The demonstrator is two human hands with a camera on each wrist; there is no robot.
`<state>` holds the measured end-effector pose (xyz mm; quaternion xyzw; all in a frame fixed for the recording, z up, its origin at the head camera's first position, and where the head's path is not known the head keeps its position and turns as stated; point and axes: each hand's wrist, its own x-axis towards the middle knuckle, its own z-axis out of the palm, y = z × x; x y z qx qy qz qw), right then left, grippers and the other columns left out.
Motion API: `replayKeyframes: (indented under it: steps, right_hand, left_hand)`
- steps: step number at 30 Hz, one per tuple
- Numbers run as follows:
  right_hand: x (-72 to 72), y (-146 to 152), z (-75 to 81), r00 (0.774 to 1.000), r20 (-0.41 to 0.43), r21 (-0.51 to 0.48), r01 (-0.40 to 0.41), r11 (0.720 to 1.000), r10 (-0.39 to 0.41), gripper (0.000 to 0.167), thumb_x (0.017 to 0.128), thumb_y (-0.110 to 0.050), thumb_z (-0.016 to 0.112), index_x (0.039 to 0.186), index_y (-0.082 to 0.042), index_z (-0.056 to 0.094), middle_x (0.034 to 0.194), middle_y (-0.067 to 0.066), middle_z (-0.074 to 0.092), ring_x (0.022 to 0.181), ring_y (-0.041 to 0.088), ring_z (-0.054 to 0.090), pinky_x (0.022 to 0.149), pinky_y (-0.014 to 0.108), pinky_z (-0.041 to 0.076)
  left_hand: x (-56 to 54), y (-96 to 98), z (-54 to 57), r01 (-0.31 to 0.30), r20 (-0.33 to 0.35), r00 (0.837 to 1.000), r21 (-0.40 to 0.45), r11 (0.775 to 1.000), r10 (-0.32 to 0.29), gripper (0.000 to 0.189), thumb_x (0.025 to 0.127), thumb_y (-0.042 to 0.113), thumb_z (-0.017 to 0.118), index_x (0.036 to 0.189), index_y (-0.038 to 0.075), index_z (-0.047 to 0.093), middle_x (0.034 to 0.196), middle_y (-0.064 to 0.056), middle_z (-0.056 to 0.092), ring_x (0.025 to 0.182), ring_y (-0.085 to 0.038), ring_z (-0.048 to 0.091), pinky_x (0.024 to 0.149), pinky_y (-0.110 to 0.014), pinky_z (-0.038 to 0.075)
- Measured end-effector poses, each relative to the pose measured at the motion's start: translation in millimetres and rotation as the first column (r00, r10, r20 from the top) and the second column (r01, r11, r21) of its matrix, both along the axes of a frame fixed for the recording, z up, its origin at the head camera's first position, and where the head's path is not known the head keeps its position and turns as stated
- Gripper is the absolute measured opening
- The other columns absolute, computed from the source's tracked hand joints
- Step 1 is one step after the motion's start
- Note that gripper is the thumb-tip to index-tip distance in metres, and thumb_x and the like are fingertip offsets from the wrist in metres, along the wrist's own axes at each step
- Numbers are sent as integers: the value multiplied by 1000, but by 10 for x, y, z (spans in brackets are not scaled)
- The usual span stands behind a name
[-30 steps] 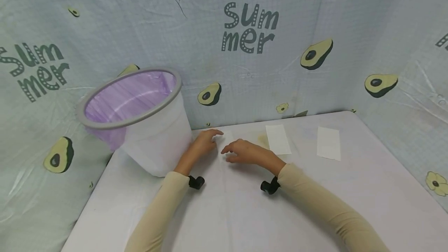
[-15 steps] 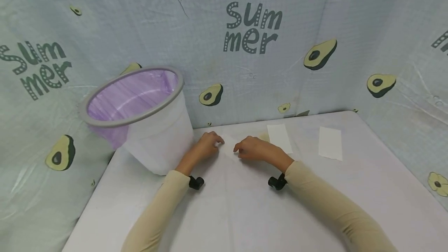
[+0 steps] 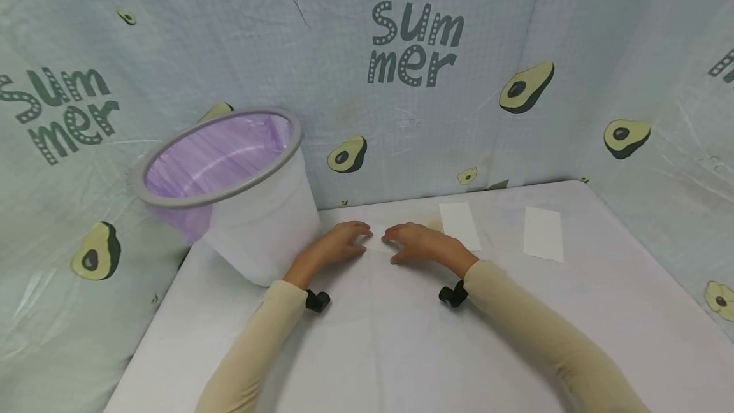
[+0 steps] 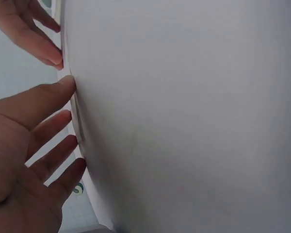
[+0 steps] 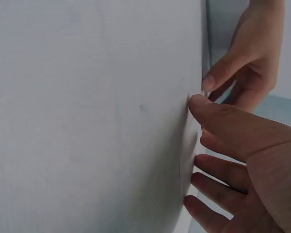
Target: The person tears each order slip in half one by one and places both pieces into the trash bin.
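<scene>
A thin white paper sheet (image 3: 376, 241) lies near the back of the white table, between both hands and barely distinct from the cloth. At its left end, my left hand (image 3: 342, 242) touches down with fingertips and thumb spread apart. My right hand (image 3: 421, 244) does likewise at the right end, its thumb nearer the front. Up close in the left wrist view, the fingertips (image 4: 68, 180) meet the white surface. In the right wrist view, the thumb and fingers (image 5: 203, 213) also rest lightly along it.
A white bin (image 3: 269, 228) with a grey rim and purple liner stands right beside the left hand. Two white paper pieces, one nearer (image 3: 460, 227) and one farther right (image 3: 543, 234), lie on the table (image 3: 436, 355). A patterned curtain (image 3: 413, 145) rises behind.
The sheet between the hands has turned to lie more sideways. My right hand has shifted right, and the thumbs of both hands now stand away from the fingers.
</scene>
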<state>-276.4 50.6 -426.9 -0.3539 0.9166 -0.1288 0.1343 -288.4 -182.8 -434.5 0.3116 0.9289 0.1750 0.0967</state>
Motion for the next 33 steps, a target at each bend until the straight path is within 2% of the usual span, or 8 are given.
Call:
replayKeyframes:
  steps: [3,9,18,20,23,26,29,33]
  right_hand:
    - [-11,-34,-27,999,31,2,20,1000,-20,53,96,-27,74,141,-5,59,152,16,49,141,35,45,116,47,37]
    - [69,-77,-60,996,51,1,75,997,-75,51,96,-26,74,140,-5,61,152,14,50,143,34,43,117,46,35]
    - [150,-79,-81,995,25,-5,97,995,-97,47,96,-26,74,138,-7,64,150,12,53,135,34,51,112,46,41]
    - [145,-58,-90,997,0,-15,78,997,-78,46,96,-25,74,136,-7,65,147,12,56,133,32,53,110,45,43]
    - [128,-22,-106,997,-75,-43,11,999,-14,37,96,-20,73,129,-5,69,135,10,66,122,26,62,103,39,50]
    - [116,26,-99,986,-160,-94,-57,994,41,24,96,-12,71,118,-4,75,114,6,75,99,15,69,87,30,55]
    - [115,81,-66,982,-185,-168,-78,983,46,18,96,-6,68,110,-3,78,100,4,77,77,6,62,72,22,53]
    - [114,145,-16,980,-198,-238,-61,969,13,16,96,-5,68,108,-3,79,96,4,77,67,1,52,63,16,47]
  left_hand:
    - [-22,-30,-25,-11,-38,999,-20,1000,10,32,96,15,72,127,4,70,139,-15,60,133,-34,52,113,-46,39]
    - [42,-46,-57,-26,-63,998,-4,1000,26,30,95,16,73,124,6,72,136,-14,62,129,-35,54,111,-46,41]
    - [121,-72,-63,37,-98,995,5,999,-36,28,100,16,67,125,5,71,137,-16,62,129,-37,53,110,-48,41]
    - [135,-76,-54,55,-111,992,13,998,-53,27,100,16,66,124,5,72,135,-16,63,128,-36,55,110,-49,41]
    - [155,-73,-38,101,-148,984,33,994,-95,24,101,15,65,120,4,74,127,-16,67,122,-35,59,107,-48,44]
    - [178,-63,-21,140,-185,974,50,989,-129,22,102,13,62,118,3,74,120,-14,71,116,-32,63,104,-46,47]
    - [212,-57,6,131,-186,976,79,988,-114,23,103,13,61,118,2,73,117,-13,72,115,-30,65,102,-44,49]
    - [244,-41,43,99,-154,985,168,981,-73,26,101,14,64,124,4,71,123,-11,71,119,-28,64,102,-44,50]
